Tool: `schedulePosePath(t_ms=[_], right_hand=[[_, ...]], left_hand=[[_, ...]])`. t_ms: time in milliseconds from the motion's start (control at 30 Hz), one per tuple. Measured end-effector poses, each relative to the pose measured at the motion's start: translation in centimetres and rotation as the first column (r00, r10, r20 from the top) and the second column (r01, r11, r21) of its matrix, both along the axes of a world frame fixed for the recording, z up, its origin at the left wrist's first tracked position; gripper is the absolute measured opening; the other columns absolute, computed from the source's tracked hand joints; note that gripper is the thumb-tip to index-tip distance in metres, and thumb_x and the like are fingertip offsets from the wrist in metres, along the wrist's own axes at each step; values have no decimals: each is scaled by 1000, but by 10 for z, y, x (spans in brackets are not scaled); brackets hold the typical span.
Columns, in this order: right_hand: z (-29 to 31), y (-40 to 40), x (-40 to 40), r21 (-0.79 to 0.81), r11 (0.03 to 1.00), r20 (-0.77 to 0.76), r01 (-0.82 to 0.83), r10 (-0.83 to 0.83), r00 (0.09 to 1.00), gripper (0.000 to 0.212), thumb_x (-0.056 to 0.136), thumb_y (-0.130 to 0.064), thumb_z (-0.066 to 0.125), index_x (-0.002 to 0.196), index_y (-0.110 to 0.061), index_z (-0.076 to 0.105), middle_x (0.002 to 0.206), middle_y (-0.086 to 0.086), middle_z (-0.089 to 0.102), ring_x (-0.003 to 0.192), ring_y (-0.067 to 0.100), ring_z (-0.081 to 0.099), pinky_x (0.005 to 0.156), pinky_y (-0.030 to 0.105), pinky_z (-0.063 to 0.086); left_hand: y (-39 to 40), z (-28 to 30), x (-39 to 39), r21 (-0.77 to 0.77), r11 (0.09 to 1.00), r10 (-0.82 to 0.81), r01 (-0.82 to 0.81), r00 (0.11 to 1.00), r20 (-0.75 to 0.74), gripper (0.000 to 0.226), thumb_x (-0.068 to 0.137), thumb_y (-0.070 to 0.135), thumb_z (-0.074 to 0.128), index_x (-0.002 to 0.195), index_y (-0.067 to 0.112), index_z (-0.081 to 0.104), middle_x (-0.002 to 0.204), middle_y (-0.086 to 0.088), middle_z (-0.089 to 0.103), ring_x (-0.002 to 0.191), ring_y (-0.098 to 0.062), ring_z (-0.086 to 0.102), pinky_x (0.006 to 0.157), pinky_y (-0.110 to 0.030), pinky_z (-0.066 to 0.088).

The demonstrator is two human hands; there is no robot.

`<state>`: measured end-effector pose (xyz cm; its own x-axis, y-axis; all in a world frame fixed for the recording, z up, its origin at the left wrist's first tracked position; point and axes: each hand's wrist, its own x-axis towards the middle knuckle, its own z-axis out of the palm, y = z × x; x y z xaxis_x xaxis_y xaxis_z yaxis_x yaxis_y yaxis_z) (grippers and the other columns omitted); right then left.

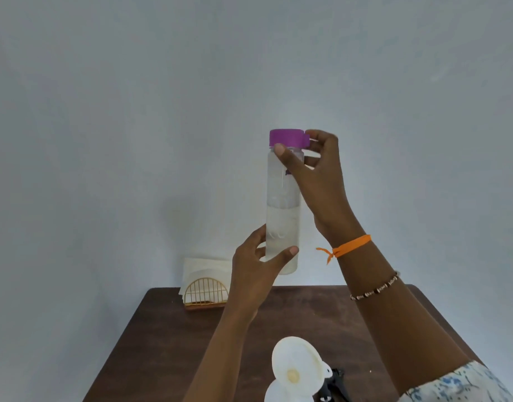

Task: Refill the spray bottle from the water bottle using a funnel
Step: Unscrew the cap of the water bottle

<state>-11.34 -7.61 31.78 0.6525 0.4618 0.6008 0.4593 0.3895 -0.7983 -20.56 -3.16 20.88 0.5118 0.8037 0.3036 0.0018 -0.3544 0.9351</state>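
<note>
I hold a tall clear water bottle (283, 198) upright in the air above the table, about half full. My left hand (258, 274) grips its lower part. My right hand (316, 181) wraps around the neck, with thumb and fingers on the purple cap (287, 137). At the bottom of the view a white funnel (295, 369) sits in the mouth of the white spray bottle (275, 393), which is mostly cut off by the frame edge. A black spray head (335, 382) lies on the table beside it.
The dark brown table (168, 338) stands against a pale grey wall. A gold wire napkin holder (204, 288) with white napkins is at the far left edge of the table.
</note>
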Motion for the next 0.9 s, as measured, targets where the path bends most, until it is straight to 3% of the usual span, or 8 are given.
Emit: schedulePosePath(t_ms=[167, 333, 567, 667, 900], right_hand=[[21, 11, -4, 3, 978, 43, 209, -209, 977, 63, 63, -42, 82, 103, -19, 39, 102, -2, 50, 82, 6, 55, 57, 10, 47], [24, 15, -7, 20, 927, 47, 375, -376, 926, 63, 60, -45, 82, 96, -17, 38, 88, -7, 47, 74, 6, 49, 55, 13, 41], [21, 9, -7, 16, 903, 148, 430, -428, 892, 51, 63, -48, 78, 92, -20, 48, 73, -18, 43, 64, -4, 46, 53, 1, 37], [21, 6, -7, 16, 907, 183, 421, -417, 890, 49, 63, -50, 78, 91, -20, 51, 72, -18, 45, 65, -3, 48, 53, 5, 36], [15, 5, -2, 37, 948, 92, 317, -319, 943, 48, 60, -46, 82, 89, -17, 57, 78, -13, 54, 74, 9, 57, 63, 22, 52]], left_hand=[[-2, 3, 3, 47, 998, 36, -36, 999, 14, 59, 67, 40, 79, 120, 31, 54, 127, 7, 59, 104, -12, 58, 86, -26, 50], [-7, 3, 3, 124, 990, 65, -63, 998, -7, 63, 65, 45, 79, 120, 29, 54, 121, 9, 59, 96, -9, 56, 67, -6, 43], [-8, 2, -5, 183, 980, 87, -78, 996, -37, 60, 65, 45, 79, 117, 26, 56, 117, 8, 61, 91, -9, 57, 63, -3, 42], [-7, 0, -5, 198, 976, 102, -91, 994, -47, 58, 65, 44, 80, 115, 26, 56, 114, 9, 61, 84, -6, 55, 56, 1, 41], [-4, -3, -6, 204, 975, 105, -89, 992, -68, 57, 64, 43, 81, 113, 27, 58, 114, 9, 62, 79, -5, 55, 55, 4, 40]])
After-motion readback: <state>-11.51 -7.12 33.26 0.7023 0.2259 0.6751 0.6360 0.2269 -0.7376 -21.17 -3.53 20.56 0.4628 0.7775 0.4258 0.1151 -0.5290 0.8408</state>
